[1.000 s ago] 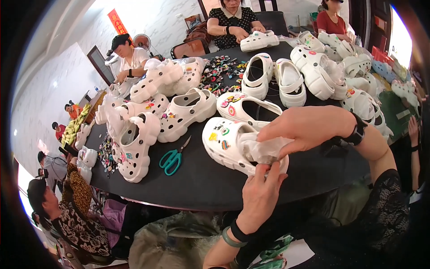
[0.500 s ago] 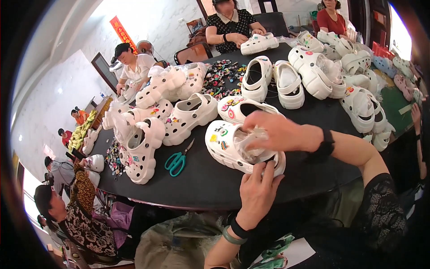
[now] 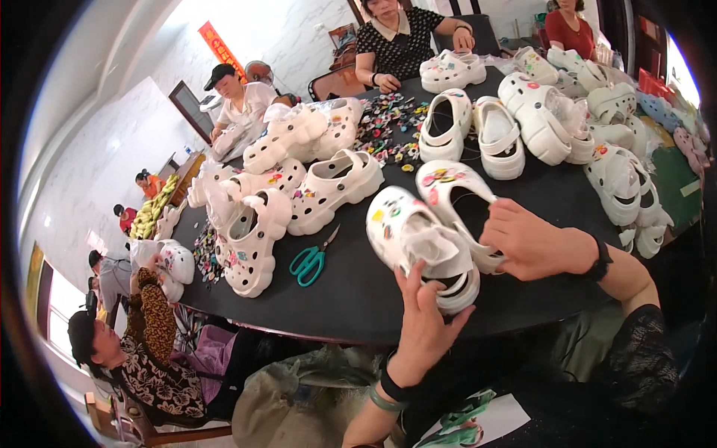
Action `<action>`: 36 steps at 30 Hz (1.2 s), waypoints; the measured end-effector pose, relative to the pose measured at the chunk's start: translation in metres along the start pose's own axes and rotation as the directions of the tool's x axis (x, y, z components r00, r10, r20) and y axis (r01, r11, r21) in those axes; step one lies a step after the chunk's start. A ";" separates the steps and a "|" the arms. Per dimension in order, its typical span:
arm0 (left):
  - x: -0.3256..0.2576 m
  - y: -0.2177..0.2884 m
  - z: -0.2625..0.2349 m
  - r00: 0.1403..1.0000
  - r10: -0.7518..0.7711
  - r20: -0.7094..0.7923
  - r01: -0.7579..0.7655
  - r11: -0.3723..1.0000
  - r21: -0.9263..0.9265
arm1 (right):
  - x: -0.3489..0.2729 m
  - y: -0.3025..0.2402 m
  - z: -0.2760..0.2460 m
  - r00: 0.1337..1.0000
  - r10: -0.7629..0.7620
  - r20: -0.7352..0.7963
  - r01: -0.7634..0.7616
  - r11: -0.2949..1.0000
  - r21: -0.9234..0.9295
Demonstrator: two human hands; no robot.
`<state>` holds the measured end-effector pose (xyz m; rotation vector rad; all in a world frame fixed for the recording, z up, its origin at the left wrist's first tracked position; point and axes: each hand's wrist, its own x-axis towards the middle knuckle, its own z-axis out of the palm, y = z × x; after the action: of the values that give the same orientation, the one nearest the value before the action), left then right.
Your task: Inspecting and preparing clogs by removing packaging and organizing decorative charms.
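Two white clogs with colourful charms lie side by side in front of me. Crumpled clear plastic (image 3: 433, 250) fills the opening of the left clog (image 3: 390, 224). My left hand (image 3: 427, 321) grips that clog by its heel end, thumb on one side and fingers on the other. On the right clog (image 3: 441, 175) no stuffing shows, and its dark inside is visible. My right hand (image 3: 526, 239) is closed on the side and strap of this clog. Teal-handled scissors (image 3: 308, 265) lie on the black table (image 3: 336, 302) to the left.
Several white clogs (image 3: 254, 239) crowd the table's left, more (image 3: 534, 112) its far right. Loose charms (image 3: 388, 123) are heaped between them and at the far left. Co-workers (image 3: 396, 45) sit around the table. A greenish sack (image 3: 291, 403) hangs below the near edge.
My right hand has left the plastic in the left clog and taken hold of the right clog. Both clogs have turned more upright in view. The whole view has shifted slightly.
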<state>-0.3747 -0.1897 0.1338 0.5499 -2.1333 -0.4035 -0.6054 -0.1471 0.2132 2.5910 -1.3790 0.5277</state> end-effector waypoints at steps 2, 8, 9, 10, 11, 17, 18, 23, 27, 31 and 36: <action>0.017 -0.016 -0.005 0.996 0.032 0.077 -0.020 0.988 -0.151 | -0.010 -0.002 0.004 0.998 0.057 -0.007 -0.056 0.989 0.136; 0.023 -0.034 -0.009 0.984 0.021 0.179 -0.004 0.996 -0.095 | -0.011 0.005 0.022 0.983 0.145 -0.114 -0.113 0.961 0.252; 0.020 -0.034 -0.007 0.988 0.015 0.150 0.000 0.995 -0.104 | -0.011 0.004 0.023 0.977 0.150 -0.153 -0.112 0.965 0.236; 0.016 -0.031 -0.004 0.988 0.013 0.155 0.003 0.994 -0.106 | -0.012 0.003 0.025 0.970 0.153 -0.190 -0.110 0.969 0.223; 0.011 -0.028 0.000 0.988 -0.053 0.145 0.067 0.994 -0.089 | -0.012 0.003 0.025 0.970 0.157 -0.188 -0.112 0.968 0.226; 0.010 -0.025 0.001 0.967 -0.218 0.135 0.237 0.961 -0.141 | -0.011 0.002 0.023 0.974 0.149 -0.173 -0.113 0.973 0.201; 0.011 -0.024 0.001 0.968 -0.208 0.137 0.224 0.968 -0.110 | -0.012 0.002 0.023 0.975 0.146 -0.168 -0.112 0.974 0.195; 0.006 -0.026 0.006 0.969 -0.194 0.150 0.208 0.975 -0.079 | -0.018 0.002 0.022 0.983 0.136 -0.125 -0.119 0.983 0.138; 0.006 -0.026 0.009 0.966 -0.224 0.131 0.239 0.964 -0.119 | -0.019 0.011 0.025 0.995 0.093 -0.046 -0.093 0.996 -0.010; 0.003 -0.018 0.003 0.969 -0.229 0.094 0.240 0.961 -0.136 | -0.011 0.006 0.016 0.996 0.083 -0.014 -0.084 0.996 -0.037; 0.003 -0.021 0.007 0.963 -0.248 0.108 0.263 0.951 -0.163 | -0.010 0.004 0.016 0.998 0.061 -0.028 -0.063 0.997 -0.040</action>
<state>-0.3770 -0.2087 0.1218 0.7201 -2.0874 -0.7657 -0.6106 -0.1466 0.1947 2.5074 -1.4504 0.5349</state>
